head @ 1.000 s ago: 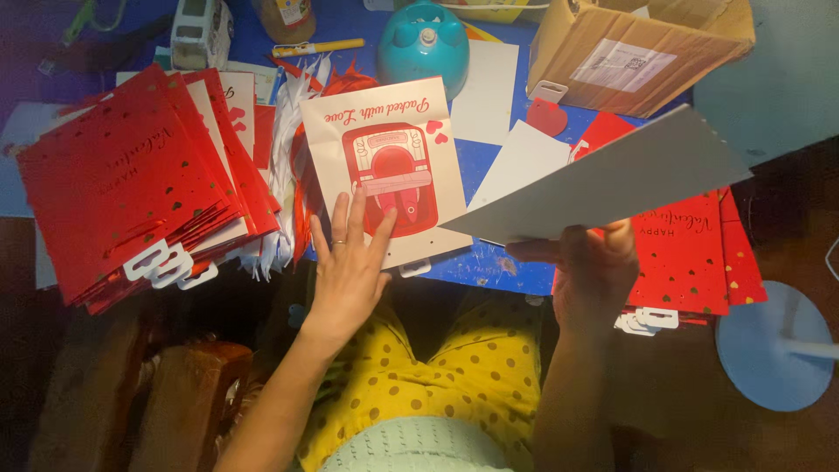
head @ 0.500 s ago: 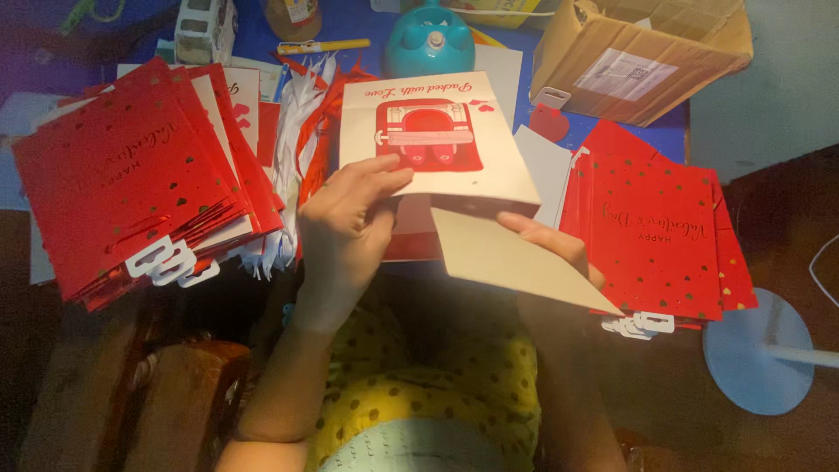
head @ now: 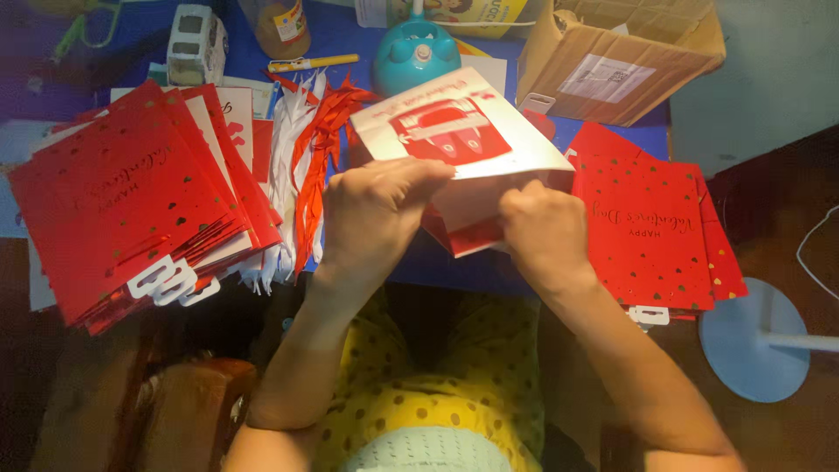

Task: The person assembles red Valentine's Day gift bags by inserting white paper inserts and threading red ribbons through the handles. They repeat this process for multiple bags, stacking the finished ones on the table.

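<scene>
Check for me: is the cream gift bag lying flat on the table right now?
No, both hands, left and right, hold the cream gift bag lifted and tilted.

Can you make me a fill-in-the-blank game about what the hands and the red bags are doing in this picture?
1. Both hands hold a cream paper bag with a ____ picture on its front.
2. The left hand and the right hand meet at the bag's open ____.
3. The biggest pile of red bags lies on the person's ____ side.
4. The cardboard box stands at the table's far ____ corner.

Missing words: red; end; left; right
</scene>
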The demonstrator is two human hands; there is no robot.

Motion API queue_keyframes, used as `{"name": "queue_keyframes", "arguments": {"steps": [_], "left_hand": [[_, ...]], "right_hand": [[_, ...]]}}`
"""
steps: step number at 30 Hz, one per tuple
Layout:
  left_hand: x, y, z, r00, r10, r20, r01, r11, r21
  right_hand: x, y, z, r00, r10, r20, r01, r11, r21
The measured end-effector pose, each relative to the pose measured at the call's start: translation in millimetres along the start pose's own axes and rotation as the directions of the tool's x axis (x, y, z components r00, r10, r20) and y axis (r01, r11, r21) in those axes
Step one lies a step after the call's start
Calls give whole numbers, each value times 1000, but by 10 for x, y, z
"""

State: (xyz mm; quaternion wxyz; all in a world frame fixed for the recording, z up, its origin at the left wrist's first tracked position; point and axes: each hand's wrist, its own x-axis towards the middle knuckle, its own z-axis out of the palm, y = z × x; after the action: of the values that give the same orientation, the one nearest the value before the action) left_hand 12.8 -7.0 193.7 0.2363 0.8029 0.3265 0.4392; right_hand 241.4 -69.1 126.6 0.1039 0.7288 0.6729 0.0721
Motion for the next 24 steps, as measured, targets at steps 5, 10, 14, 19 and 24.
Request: {"name": "queue_keyframes", "arguments": {"steps": [5, 10, 14, 19, 24], "left_hand": [[-22, 52, -38, 997, 69, 38, -66, 995, -71], [15, -30, -91, 999, -19, 44, 27, 981, -191], [46, -80, -92, 996, -91, 19, 93, 966, -242], [60, -137, -174, 994, -109, 26, 111, 954, -278], [65, -167, -128, 969, -228, 99, 248, 875, -415]], "right_hand": [[643, -182, 307, 943, 83, -323, 249, 468, 848], [894, -145, 199, 919, -154, -362, 376, 621, 688], [979, -172, 90, 925, -233, -301, 380, 581, 720], [1050, -73, 9, 931, -304, -202, 343, 541, 768], [1089, -18, 16, 926, -345, -155, 325, 518, 791]]}}
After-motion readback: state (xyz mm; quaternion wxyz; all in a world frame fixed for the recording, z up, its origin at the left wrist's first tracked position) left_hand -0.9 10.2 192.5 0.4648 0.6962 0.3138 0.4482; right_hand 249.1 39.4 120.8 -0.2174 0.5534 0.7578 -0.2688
